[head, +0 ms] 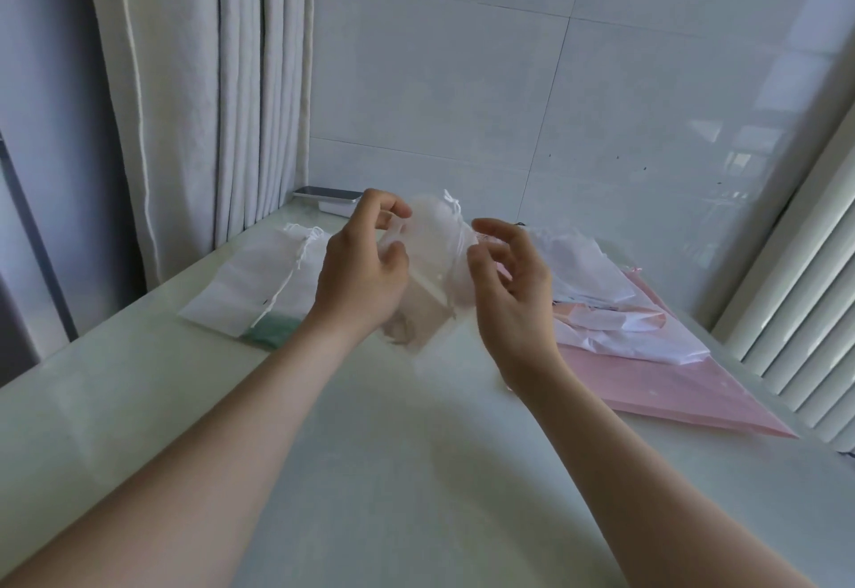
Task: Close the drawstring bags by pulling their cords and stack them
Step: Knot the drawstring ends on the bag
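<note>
The pale, glossy table carries a flat white drawstring bag at ten o'clock, with green showing at its near end. At two o'clock a pink sheet lies under a heap of white bags. At twelve, by the far edge, sits a white box topped by a dark slab.

A corner of a room, seen from above a pale, faintly green table with a smooth, slightly glossy top that filled the lower half of the view. Behind it rose a wall of large glossy white tiles with thin grey joints. On the left, an off-white curtain hung in long vertical folds down to the table's edge. On the right stood a white ribbed radiator. Soft, cool daylight lit the scene, and bright window-like reflections glimmered on the tiles near the radiator.
</note>
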Demonstrator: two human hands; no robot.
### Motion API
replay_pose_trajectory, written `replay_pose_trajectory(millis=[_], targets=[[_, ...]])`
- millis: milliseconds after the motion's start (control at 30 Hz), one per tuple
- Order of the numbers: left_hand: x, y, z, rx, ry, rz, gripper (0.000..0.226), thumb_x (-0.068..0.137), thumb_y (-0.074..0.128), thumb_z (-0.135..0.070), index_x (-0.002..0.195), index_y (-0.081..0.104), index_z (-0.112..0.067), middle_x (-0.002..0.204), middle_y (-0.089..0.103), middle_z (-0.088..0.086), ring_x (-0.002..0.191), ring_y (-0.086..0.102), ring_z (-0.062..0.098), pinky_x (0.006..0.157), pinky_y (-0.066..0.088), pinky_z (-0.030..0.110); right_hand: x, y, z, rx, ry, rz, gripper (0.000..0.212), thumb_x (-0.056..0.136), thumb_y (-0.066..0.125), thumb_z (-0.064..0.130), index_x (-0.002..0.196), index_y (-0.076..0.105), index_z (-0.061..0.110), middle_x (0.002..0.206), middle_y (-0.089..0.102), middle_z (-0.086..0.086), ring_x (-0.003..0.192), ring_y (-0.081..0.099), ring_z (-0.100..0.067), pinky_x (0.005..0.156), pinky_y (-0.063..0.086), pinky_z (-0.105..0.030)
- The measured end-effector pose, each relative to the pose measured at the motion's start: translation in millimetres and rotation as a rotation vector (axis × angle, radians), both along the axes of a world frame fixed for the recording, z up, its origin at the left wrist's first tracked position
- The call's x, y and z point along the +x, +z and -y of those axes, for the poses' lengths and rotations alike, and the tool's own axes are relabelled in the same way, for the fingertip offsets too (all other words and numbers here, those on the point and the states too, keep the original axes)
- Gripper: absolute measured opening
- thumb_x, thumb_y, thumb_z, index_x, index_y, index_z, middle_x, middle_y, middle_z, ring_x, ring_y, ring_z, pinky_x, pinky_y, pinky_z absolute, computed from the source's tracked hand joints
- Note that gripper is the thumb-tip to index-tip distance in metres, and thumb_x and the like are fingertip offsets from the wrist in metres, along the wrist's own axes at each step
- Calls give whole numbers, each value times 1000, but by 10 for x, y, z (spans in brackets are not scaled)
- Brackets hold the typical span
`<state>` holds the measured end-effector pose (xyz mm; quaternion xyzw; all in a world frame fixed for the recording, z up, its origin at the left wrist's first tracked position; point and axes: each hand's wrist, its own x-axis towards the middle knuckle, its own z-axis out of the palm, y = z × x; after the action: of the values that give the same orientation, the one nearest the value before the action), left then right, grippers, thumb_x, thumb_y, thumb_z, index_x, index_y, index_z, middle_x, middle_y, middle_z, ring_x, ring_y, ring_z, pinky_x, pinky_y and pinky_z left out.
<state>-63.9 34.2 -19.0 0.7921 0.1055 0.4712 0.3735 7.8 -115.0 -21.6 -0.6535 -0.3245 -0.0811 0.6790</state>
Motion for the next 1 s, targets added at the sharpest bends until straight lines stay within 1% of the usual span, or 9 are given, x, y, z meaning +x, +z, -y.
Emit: replay_pose_trajectory(millis=[67, 133, 233, 367, 533, 633, 767, 867, 1000], targets=[[-21, 21, -41, 58, 76, 2, 33, 92, 59, -5, 116, 58, -28, 118, 68, -15, 110, 64, 10, 85, 54, 35, -24, 2, -57, -13, 1, 27, 21, 103, 59, 17, 120, 65, 28, 104, 72, 1, 75, 69, -12, 69, 57, -32], [-60, 45, -87, 143, 177, -3, 28, 91, 63, -13, 114, 62, -30, 110, 72, -12, 101, 68, 15, 77, 54, 34, -32, 1, -114, -33, -25, 66, 20, 102, 60, 16, 118, 65, 28, 100, 69, 3, 69, 67, -14, 65, 56, -33], [-125, 72, -95, 233, 396, -82, 24, 91, 63, -20, 113, 66, -29, 104, 75, -5, 90, 67, 24, 66, 40, 28, 13, -15, -207, -108, -81, 142, 18, 102, 59, 14, 112, 65, 28, 94, 65, 10, 63, 65, -9, 61, 58, -39], [-170, 73, -164, 278, 588, -115, 27, 88, 61, -16, 112, 70, -24, 101, 78, 1, 88, 67, 29, 70, 38, 31, 54, -65, -463, -226, -67, 196, 19, 103, 54, 16, 107, 61, 33, 95, 64, 13, 52, 68, -22, 58, 58, -51], [-210, 57, -357, 307, 846, -246, 27, 81, 62, -16, 105, 71, -24, 77, 71, 1, 89, 56, 32, 80, 29, 42, 63, -153, -891, -273, -36, 181, 23, 101, 54, 17, 108, 64, 36, 101, 66, 11, 70, 72, -27, 69, 61, -50], [-251, 21, -502, 275, 919, -308, 27, 81, 61, -14, 105, 69, -26, 85, 69, -1, 100, 50, 31, 85, 29, 45, 41, -195, -1152, -298, 8, 164, 27, 101, 53, 14, 110, 66, 35, 104, 67, 9, 83, 70, -27, 77, 60, -43], [-290, -32, -607, 182, 983, -426, 32, 72, 69, -4, 97, 64, -23, 115, 52, 6, 114, 41, 36, 95, 31, 51, 10, -198, -1358, -271, 58, 78, 23, 100, 60, 11, 104, 73, 29, 96, 69, 14, 71, 69, -14, 67, 55, -25], [-266, -127, -676, 176, 906, -443, 41, 72, 73, -1, 104, 64, -24, 125, 46, 6, 118, 39, 35, 95, 32, 50, -1, -281, -1425, -294, 66, 68, 19, 96, 66, 10, 100, 79, 24, 91, 74, 17, 72, 66, 0, 65, 45, -6], [-194, -186, -693, 189, 805, -466, 18, 95, 58, -26, 110, 65, -21, 118, 53, 6, 114, 47, 33, 91, 37, 46, 3, -371, -1430, -416, 141, 97, 22, 96, 66, 12, 103, 83, 24, 90, 77, 16, 71, 63, 10, 66, 40, -3]])
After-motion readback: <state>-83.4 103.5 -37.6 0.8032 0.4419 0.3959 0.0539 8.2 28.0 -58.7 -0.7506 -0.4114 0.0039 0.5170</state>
